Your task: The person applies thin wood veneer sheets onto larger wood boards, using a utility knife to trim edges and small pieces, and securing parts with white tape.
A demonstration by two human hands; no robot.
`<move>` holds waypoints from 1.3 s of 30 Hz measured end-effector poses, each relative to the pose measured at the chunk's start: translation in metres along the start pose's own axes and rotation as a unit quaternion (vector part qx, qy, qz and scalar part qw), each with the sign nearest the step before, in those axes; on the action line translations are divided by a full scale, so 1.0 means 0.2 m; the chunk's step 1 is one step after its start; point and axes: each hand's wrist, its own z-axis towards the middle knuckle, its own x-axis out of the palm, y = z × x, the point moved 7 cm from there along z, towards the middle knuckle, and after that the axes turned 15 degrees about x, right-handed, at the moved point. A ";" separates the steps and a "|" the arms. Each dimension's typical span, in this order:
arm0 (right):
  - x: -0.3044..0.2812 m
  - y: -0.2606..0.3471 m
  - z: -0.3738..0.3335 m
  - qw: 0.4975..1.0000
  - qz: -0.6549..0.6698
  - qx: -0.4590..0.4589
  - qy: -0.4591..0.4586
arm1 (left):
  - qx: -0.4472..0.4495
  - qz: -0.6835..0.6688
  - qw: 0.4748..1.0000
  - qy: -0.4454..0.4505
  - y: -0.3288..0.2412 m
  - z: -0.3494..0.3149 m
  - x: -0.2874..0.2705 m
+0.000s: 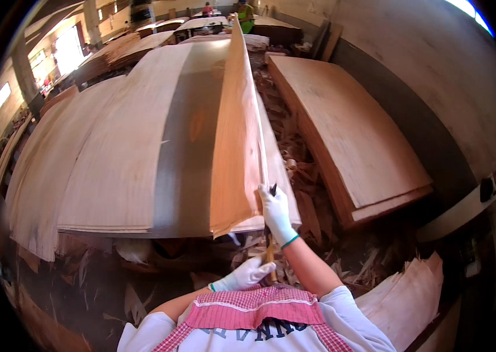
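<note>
A thin wood veneer sheet point(236, 146) stands raised and bent along its length at the right part of the worktable. My right hand point(276, 214), in a white glove with a green cuff, is closed at the raised sheet's near right edge. A dark, narrow tool shows above and below that hand, in line with a yellowish handle point(270, 254). My left hand point(247, 274), gloved likewise, is low in front of my apron, its fingers curled at the handle's lower end. Whether the dark parts and handle are one tool, I cannot tell.
Wide stacked veneer sheets point(113, 141) lie left of a grey table strip point(186, 146). Another veneer stack point(353, 135) stands right, along the wall. Veneer scraps point(303, 182) litter the gap between. A loose veneer piece point(406, 299) lies near right. Other people are far back.
</note>
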 end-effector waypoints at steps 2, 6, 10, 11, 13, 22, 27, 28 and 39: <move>-0.28 0.26 0.03 0.997 -0.064 -0.038 -0.036 | -0.037 0.048 0.998 0.031 0.05 0.12 0.09; -0.87 0.74 0.12 0.987 -0.119 -0.087 -0.057 | -0.121 0.140 0.982 -0.045 0.25 0.28 0.08; -1.73 1.01 0.42 0.994 -0.075 -0.056 -0.057 | -0.201 0.138 0.970 -0.018 0.56 0.46 0.12; -1.79 1.09 0.42 0.998 -0.045 -0.023 -0.037 | -0.210 0.131 0.969 -0.029 0.63 0.50 0.13; -2.14 1.20 0.50 0.999 0.006 -0.032 -0.025 | -0.250 0.035 0.964 -0.080 0.76 0.69 0.19; -2.99 1.49 0.76 0.968 -0.173 0.018 -0.181 | -0.084 -0.484 0.793 -0.361 2.03 1.32 -0.19; -3.23 1.61 0.78 0.952 -0.219 0.003 -0.214 | -0.028 -0.513 0.551 -0.657 2.20 1.47 -0.25; -3.32 1.62 0.81 0.951 -0.228 -0.012 -0.210 | -0.019 -0.509 0.517 -0.688 2.21 1.50 -0.24; -4.65 1.42 1.53 0.928 -0.314 -0.071 -0.186 | 0.196 -0.282 0.648 -0.679 2.39 2.38 -0.36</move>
